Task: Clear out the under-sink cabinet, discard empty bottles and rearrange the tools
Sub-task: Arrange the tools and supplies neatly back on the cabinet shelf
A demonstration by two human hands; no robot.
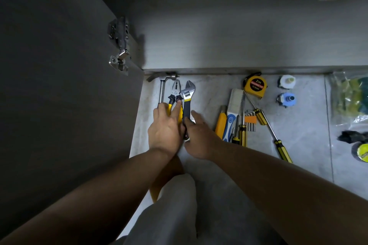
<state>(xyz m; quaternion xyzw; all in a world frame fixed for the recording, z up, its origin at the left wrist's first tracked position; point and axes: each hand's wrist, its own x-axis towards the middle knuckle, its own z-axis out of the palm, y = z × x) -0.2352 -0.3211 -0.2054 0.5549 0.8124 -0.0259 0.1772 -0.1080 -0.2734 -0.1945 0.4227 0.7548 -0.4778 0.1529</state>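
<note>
Head view: my left hand [165, 131] lies flat, fingers straight, on the yellow-handled pliers [175, 91] beside the hammer [161, 91]. My right hand [199, 139], fingers loose, touches the adjustable wrench [187, 94] handle.

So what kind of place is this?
Probably a home floor beside an open cabinet: the cabinet door with its hinge, floor tiles, and a tape measure and adjustable wrench laid out.
</note>
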